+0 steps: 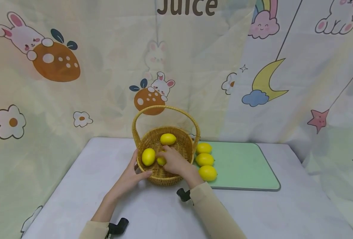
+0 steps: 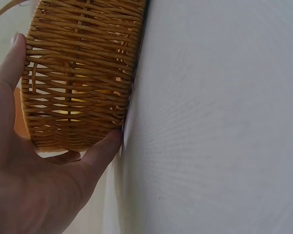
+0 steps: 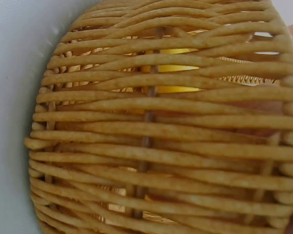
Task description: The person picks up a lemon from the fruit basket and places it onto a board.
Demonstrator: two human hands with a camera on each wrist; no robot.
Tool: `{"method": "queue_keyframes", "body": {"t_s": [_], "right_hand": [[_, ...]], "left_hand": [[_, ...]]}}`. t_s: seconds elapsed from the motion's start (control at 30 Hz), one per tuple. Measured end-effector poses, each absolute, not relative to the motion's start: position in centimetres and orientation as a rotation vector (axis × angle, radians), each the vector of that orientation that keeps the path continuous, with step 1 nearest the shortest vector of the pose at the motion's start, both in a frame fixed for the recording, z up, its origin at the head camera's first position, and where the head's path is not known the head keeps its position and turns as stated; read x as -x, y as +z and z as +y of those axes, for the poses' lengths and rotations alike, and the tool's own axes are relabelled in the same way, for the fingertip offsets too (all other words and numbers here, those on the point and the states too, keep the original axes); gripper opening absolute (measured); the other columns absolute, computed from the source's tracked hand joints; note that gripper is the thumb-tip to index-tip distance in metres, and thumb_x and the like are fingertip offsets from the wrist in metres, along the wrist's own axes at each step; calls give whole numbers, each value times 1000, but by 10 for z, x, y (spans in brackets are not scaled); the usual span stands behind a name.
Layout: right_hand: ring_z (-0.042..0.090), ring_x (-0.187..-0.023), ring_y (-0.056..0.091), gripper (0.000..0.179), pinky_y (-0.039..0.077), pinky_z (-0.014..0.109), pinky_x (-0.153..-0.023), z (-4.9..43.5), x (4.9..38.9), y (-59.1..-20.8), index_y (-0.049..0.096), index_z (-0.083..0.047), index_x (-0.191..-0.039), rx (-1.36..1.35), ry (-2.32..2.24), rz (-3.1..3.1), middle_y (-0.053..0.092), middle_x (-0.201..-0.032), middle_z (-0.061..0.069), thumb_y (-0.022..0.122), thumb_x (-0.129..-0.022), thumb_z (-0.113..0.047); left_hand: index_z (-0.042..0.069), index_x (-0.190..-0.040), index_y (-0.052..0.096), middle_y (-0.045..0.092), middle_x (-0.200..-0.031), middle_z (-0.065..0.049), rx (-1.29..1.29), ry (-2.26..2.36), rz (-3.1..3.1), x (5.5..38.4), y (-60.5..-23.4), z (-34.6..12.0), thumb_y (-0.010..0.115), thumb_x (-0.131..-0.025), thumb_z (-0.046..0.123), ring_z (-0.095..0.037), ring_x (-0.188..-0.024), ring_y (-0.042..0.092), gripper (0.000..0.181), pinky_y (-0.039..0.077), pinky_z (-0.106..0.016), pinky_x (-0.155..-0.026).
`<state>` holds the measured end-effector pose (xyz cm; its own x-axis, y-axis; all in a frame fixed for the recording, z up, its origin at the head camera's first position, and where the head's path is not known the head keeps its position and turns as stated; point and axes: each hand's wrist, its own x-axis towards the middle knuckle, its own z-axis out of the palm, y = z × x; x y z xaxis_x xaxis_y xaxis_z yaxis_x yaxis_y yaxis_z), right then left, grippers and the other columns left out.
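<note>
A woven wicker basket [image 1: 167, 181] with a tall arched handle stands on the table. My left hand [image 1: 131, 177] grips its left side; the left wrist view shows the thumb and fingers spread round the woven wall [image 2: 83, 58]. Inside the basket, my right hand [image 1: 174, 161] holds a lemon [image 1: 161, 161], partly covered by the fingers. Two more lemons lie in there, one at the left [image 1: 148, 157] and another at the back [image 1: 168, 139]. Through the weave in the right wrist view, bits of yellow lemon [image 3: 173, 68] show, and the right hand is mostly hidden.
A pale green board [image 1: 239, 166] with a grey edge lies right of the basket. Three lemons [image 1: 205, 160] sit in a column on its left part, close to the basket wall. Behind the white table [image 1: 104, 159] hangs a printed cloth [image 1: 110, 66].
</note>
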<state>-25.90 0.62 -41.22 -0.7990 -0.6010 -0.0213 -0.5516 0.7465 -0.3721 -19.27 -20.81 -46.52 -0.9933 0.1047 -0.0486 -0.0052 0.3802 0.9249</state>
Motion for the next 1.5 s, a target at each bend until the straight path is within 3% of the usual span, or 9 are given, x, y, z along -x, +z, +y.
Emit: {"method": "queue_keyframes", "body": {"t_s": [0.23,0.37,0.53,0.73,0.93,1.23,1.5], "right_hand": [[29,-129,53,53,44,46,-110,13,248,-409,63,-24,-136,896,-497,2788,53,-147,7,64,-88,-1],[25,-120,57,53,48,42,-104,16,244,-407,65,-22,-134,916,-503,2788,58,-140,6,66,-86,1],[29,-128,54,55,45,47,-109,20,243,-408,64,-21,-134,902,-533,2794,57,-142,7,69,-83,-1],[23,-118,57,54,47,44,-102,21,244,-413,64,-23,-134,887,-559,2804,61,-136,2,72,-82,-9],[27,-130,53,53,45,50,-107,22,244,-412,64,-25,-134,856,-614,2761,58,-141,3,76,-82,-17],[19,-111,53,55,49,39,-90,34,238,-414,65,-27,-132,997,-800,2796,55,-128,1,76,-78,-22],[15,-112,50,54,49,36,-90,51,240,-408,65,-29,-130,1029,-998,2796,52,-126,-6,79,-78,-24]], "left_hand": [[46,-154,-12,-9,-168,3,-88,1685,2525,193,-463,-209,73,-88,43,-41,-154,8,109,14,-74,-115],[46,-155,-12,-8,-168,3,-88,1690,2525,193,-463,-209,74,-88,42,-42,-154,9,109,14,-74,-115],[47,-155,-11,-7,-168,4,-92,1692,2533,192,-463,-208,74,-87,41,-42,-154,9,108,13,-74,-115],[45,-155,-12,-9,-168,4,-91,1691,2529,191,-461,-207,74,-87,42,-42,-154,9,109,15,-73,-115],[45,-155,-12,-9,-168,3,-98,1693,2525,191,-461,-208,74,-88,41,-43,-154,9,109,16,-74,-114],[45,-155,-12,-9,-168,4,-81,1683,2526,190,-466,-205,73,-88,43,-41,-154,8,108,15,-73,-115],[46,-154,-12,-9,-168,4,-91,1680,2539,191,-464,-208,73,-88,43,-41,-154,8,108,16,-73,-114]]}}
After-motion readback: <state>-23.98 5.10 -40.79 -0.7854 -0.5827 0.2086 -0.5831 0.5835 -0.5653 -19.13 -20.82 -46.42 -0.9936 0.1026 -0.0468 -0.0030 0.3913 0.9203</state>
